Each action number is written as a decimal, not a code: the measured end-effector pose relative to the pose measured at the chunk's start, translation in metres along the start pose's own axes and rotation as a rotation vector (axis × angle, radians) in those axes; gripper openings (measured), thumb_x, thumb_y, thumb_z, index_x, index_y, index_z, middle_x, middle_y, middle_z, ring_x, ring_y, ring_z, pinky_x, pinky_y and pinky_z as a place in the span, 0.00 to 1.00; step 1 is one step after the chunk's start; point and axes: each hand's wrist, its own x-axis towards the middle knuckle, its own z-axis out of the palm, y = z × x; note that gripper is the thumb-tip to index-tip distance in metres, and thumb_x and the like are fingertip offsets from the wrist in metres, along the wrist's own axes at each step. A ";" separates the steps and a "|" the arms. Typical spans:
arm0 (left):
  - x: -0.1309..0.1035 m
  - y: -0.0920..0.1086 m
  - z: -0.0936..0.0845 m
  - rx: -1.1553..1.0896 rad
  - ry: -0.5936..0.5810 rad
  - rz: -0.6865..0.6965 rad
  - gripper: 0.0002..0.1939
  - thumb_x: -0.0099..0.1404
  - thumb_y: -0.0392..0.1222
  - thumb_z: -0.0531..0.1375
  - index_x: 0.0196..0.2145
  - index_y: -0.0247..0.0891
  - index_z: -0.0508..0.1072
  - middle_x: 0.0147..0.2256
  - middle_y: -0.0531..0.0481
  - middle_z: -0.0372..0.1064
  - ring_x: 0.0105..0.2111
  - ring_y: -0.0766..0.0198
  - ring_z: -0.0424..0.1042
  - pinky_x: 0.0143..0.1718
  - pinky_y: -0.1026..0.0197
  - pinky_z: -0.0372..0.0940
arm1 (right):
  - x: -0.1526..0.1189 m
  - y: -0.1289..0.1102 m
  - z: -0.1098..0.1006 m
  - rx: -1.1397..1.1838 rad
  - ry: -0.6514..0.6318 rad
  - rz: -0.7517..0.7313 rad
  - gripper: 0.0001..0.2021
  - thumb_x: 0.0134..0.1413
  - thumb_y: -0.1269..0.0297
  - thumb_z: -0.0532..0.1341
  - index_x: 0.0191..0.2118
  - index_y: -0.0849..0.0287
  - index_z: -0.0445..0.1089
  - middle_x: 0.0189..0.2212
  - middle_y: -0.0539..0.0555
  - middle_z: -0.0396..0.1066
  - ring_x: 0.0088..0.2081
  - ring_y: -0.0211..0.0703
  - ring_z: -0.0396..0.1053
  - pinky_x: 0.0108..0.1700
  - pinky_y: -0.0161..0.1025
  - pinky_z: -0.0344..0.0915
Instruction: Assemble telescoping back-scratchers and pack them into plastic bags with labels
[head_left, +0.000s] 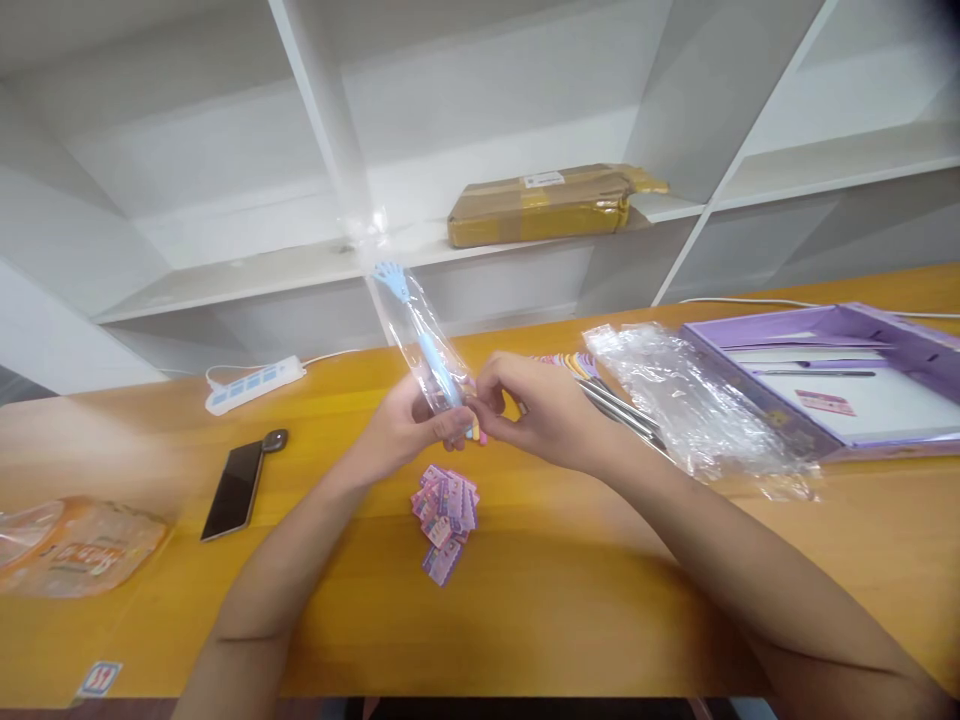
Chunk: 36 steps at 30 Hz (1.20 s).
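Note:
A clear plastic bag (pixel 411 330) stands tilted above the table, with a light blue hand-shaped stick (pixel 429 345) inside it. My left hand (pixel 420 420) is closed around the lower end of the bag. Small yellow and pink ends show just below its fingers. To the right, my right hand (pixel 529 405) pinches at the bag's lower edge; what lies between its fingertips is too small to make out. Below both hands, a pile of small pink and purple cards (pixel 446 510) lies on the wooden table (pixel 540 600).
Metal sticks (pixel 619 408) with coloured ends and a heap of clear bags (pixel 690 400) lie right, beside a purple box (pixel 832 435). Left are a phone (pixel 233 490), a power strip (pixel 255 385) and an orange package (pixel 97 545). A taped carton (pixel 540 208) rests on the shelf behind.

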 end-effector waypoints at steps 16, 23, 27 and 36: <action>-0.026 -0.034 -0.002 0.401 -0.121 -0.092 0.30 0.76 0.69 0.58 0.34 0.37 0.76 0.29 0.49 0.75 0.29 0.63 0.74 0.33 0.62 0.67 | -0.043 0.005 0.032 0.589 -0.315 0.373 0.26 0.77 0.44 0.57 0.30 0.58 0.63 0.25 0.46 0.60 0.28 0.34 0.58 0.33 0.34 0.57; -0.080 -0.098 0.033 0.282 -0.246 -0.205 0.38 0.79 0.72 0.45 0.28 0.39 0.70 0.21 0.50 0.70 0.23 0.64 0.71 0.30 0.63 0.65 | -0.113 -0.002 0.069 0.918 -0.451 0.540 0.28 0.75 0.39 0.58 0.42 0.64 0.78 0.34 0.54 0.75 0.31 0.36 0.63 0.35 0.34 0.63; -0.088 -0.109 0.037 0.349 -0.255 -0.145 0.34 0.82 0.65 0.46 0.28 0.39 0.70 0.21 0.52 0.69 0.23 0.64 0.70 0.33 0.62 0.65 | -0.135 -0.001 0.083 0.895 -0.389 0.573 0.30 0.75 0.37 0.57 0.40 0.64 0.77 0.28 0.50 0.69 0.27 0.34 0.57 0.31 0.34 0.59; -0.100 -0.115 0.031 0.531 -0.252 0.027 0.21 0.81 0.54 0.55 0.36 0.39 0.76 0.34 0.46 0.77 0.36 0.60 0.73 0.41 0.60 0.66 | -0.147 0.001 0.086 0.629 -0.399 0.396 0.27 0.79 0.44 0.53 0.38 0.62 0.74 0.32 0.51 0.71 0.35 0.39 0.66 0.42 0.36 0.66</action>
